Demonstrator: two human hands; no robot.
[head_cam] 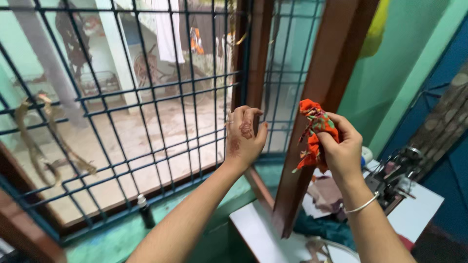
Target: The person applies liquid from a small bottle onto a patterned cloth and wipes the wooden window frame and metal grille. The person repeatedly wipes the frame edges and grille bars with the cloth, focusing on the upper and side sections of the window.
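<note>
Window bars point(146, 97) fill most of what I see from beside her, a dark blue grid with a sunlit yard blurred behind it. An open brown shutter point(317, 97) leans across the middle and its foot is lost behind the white table point(258, 234), itself cut off at the bottom edge. A sewing machine point(397, 178) sits at the right, half out of view and hard to make out. Her right hand point(341, 151) is clenched round a bunched orange patterned cloth point(312, 131), held up against the shutter; how far the cloth runs inside the fist is hidden. Her left hand point(243, 139) hangs loosely curled near the bars, holding nothing. A small dark bottle point(145, 210) stands on the green sill
</note>
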